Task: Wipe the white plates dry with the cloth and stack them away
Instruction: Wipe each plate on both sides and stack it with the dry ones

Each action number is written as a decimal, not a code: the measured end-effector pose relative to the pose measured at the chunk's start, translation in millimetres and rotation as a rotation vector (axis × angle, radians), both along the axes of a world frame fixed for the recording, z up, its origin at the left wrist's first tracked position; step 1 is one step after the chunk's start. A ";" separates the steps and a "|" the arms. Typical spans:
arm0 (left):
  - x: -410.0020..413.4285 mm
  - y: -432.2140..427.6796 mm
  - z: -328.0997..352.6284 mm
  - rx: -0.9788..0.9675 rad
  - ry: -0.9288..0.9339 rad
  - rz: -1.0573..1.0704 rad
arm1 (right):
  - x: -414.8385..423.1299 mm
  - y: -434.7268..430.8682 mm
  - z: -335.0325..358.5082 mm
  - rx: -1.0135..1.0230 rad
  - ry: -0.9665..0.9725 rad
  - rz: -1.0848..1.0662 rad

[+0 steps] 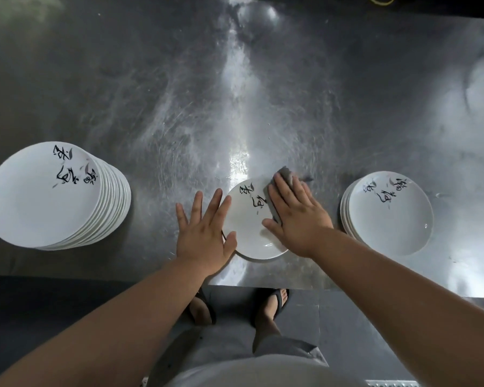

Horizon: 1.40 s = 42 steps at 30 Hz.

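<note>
A white plate (pixel 249 233) with black brush lettering lies flat on the steel table near its front edge. My right hand (pixel 296 216) lies flat with straight fingers on a grey cloth (pixel 284 177), pressing it onto the plate's right half. My left hand (pixel 204 227) is spread flat at the plate's left rim, thumb touching the rim. A tall stack of matching white plates (pixel 48 196) stands at the left. A shorter stack of plates (pixel 389 213) stands at the right.
The scratched steel table (pixel 235 93) stretches far back beyond the plates. Its front edge runs just below my hands. Below it are a dark floor and my feet in sandals (pixel 271 303).
</note>
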State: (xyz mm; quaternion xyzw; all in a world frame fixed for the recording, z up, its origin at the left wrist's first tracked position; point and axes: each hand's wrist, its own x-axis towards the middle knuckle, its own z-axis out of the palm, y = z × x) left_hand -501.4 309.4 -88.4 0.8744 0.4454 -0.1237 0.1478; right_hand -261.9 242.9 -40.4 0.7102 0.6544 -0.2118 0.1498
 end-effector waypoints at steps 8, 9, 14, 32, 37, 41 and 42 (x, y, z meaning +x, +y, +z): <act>-2.2 0.0 4.0 -0.002 -0.019 -0.027 | -7.6 -43.5 10.4 0.015 0.149 -0.226; -1.0 0.5 9.5 -0.010 -0.007 -0.042 | -2.2 -33.9 8.9 0.026 0.131 -0.172; 9.4 -0.9 38.5 0.029 0.102 -0.270 | 4.8 14.5 -1.7 0.032 0.041 0.163; 29.8 -17.1 31.8 -0.003 0.118 -0.045 | -5.1 7.1 9.5 -0.004 0.163 -0.127; 33.5 -22.2 35.6 0.005 0.156 -0.006 | -28.9 -46.4 19.3 -0.070 0.228 -0.240; 38.0 -37.7 43.7 -0.047 0.129 0.047 | -30.6 -56.9 24.6 -0.092 0.233 -0.270; 36.5 -43.1 47.7 -0.050 0.126 0.044 | -24.9 -48.9 24.0 -0.077 0.218 -0.256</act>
